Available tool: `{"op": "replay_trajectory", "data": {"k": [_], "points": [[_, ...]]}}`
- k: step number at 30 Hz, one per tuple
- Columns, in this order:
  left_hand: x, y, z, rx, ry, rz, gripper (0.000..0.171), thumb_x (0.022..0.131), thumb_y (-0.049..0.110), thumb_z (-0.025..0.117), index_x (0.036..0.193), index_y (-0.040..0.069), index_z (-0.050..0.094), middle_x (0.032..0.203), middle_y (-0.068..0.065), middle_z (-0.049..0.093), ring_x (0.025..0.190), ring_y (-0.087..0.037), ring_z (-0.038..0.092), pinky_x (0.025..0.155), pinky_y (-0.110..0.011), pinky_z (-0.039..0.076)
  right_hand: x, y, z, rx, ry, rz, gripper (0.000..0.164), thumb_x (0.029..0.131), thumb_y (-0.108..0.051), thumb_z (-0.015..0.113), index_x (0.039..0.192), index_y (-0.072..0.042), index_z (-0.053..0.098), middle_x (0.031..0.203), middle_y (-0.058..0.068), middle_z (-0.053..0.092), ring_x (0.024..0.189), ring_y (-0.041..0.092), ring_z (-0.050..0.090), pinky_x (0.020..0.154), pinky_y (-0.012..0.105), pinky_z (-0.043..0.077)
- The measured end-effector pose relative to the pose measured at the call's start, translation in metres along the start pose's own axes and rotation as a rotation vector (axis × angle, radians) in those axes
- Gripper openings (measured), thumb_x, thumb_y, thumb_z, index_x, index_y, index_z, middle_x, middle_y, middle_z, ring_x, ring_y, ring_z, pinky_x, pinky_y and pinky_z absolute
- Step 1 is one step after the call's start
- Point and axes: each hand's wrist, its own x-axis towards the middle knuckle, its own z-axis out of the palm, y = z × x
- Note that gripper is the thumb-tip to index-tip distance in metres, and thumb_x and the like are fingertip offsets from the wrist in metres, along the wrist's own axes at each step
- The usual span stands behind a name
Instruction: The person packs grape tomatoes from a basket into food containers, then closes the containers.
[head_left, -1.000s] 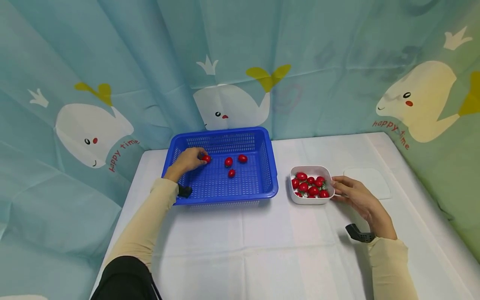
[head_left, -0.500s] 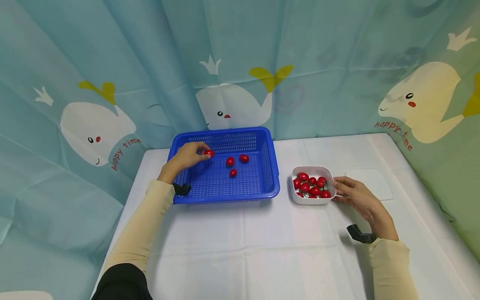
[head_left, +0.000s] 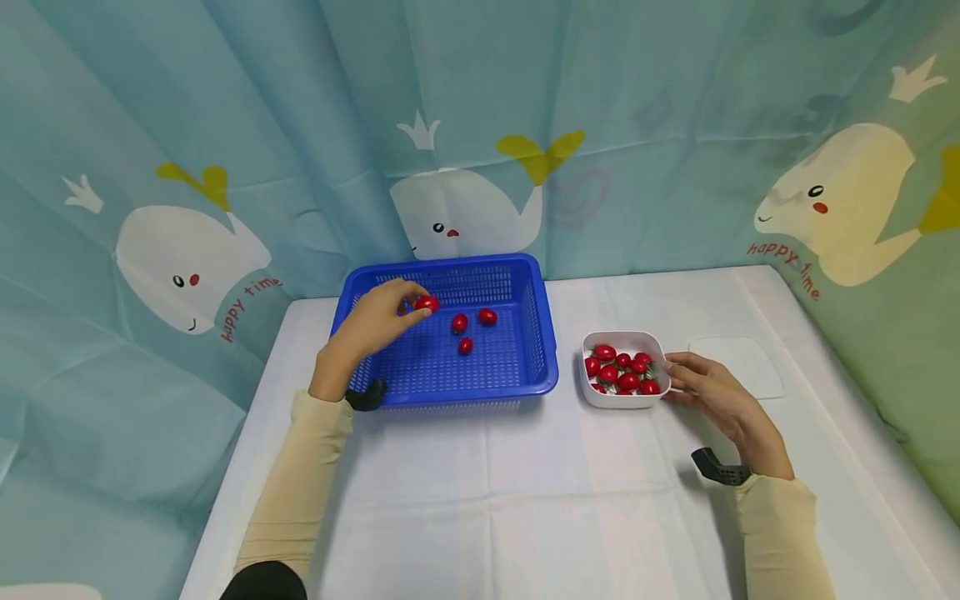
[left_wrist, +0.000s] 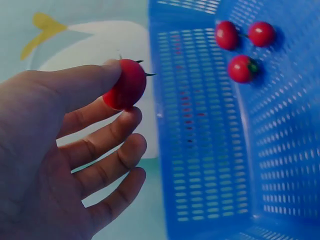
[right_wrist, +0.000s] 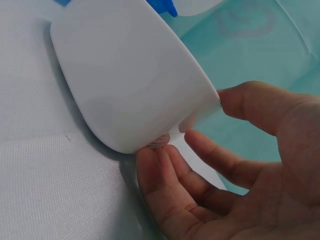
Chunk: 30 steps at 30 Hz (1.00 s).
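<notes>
My left hand [head_left: 380, 319] pinches a red cherry tomato [left_wrist: 131, 86] between thumb and fingertips, with its green stem end showing; the other fingers are spread loosely. It is over the left part of a blue plastic basket [head_left: 546, 333]. Three more cherry tomatoes [left_wrist: 242, 68] lie on the basket floor. My right hand [head_left: 720, 402] holds the right side of a small white container [right_wrist: 125, 75], thumb at the rim and fingertips along the wall and bottom edge. Several cherry tomatoes [head_left: 627, 381] fill that container, which stands on the cloth to the right of the basket.
A flat translucent lid [head_left: 738, 367] lies on the white tablecloth [head_left: 487, 500] behind my right hand. A blue-green curtain [head_left: 645, 167] printed with whales hangs right behind the table and along its sides.
My left hand has lifted the pinched tomato off the basket floor and shifted it slightly right and up. The right hand and the container have stayed put.
</notes>
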Motion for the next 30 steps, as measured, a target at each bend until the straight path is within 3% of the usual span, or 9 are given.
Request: {"op": "replay_trajectory", "data": {"k": [5,14,23,30], "points": [[-0.012,0.009,0.003,-0.023,0.052,0.012,0.035,0.104,0.034,0.065,0.131,0.011,0.066,0.123,-0.009,0.067,0.105,-0.029,0.060,0.089,-0.044,0.053,0.001,0.000,0.000,-0.004,0.000,0.002,0.066,0.110,-0.037,0.053,0.154,0.007,0.033,0.122,-0.012,0.057,0.102,-0.006,0.063,0.089,0.018,0.058],[-0.025,0.028,0.015,-0.091,0.140,0.038,0.035,0.104,0.033,0.065,0.132,0.012,0.067,0.112,-0.006,0.066,0.099,-0.025,0.059,0.083,-0.038,0.050,0.001,0.002,0.000,-0.003,-0.002,0.004,0.066,0.110,-0.037,0.053,0.154,0.007,0.032,0.123,-0.011,0.057,0.102,-0.005,0.063,0.089,0.019,0.058],[-0.030,0.048,0.036,-0.187,0.175,0.065,0.035,0.102,0.032,0.068,0.133,0.014,0.067,0.111,-0.004,0.065,0.099,-0.028,0.059,0.080,-0.036,0.049,0.000,0.002,0.000,0.006,0.001,0.003,0.067,0.109,-0.038,0.054,0.153,0.008,0.034,0.119,-0.014,0.058,0.101,-0.004,0.064,0.089,0.018,0.058],[-0.026,0.060,0.055,-0.262,0.194,0.104,0.033,0.102,0.030,0.069,0.131,0.015,0.068,0.107,-0.001,0.064,0.098,-0.020,0.058,0.081,-0.035,0.051,-0.001,0.001,0.001,0.016,0.004,-0.001,0.066,0.109,-0.039,0.055,0.151,0.008,0.035,0.116,-0.016,0.060,0.101,-0.003,0.065,0.089,0.018,0.058]]}}
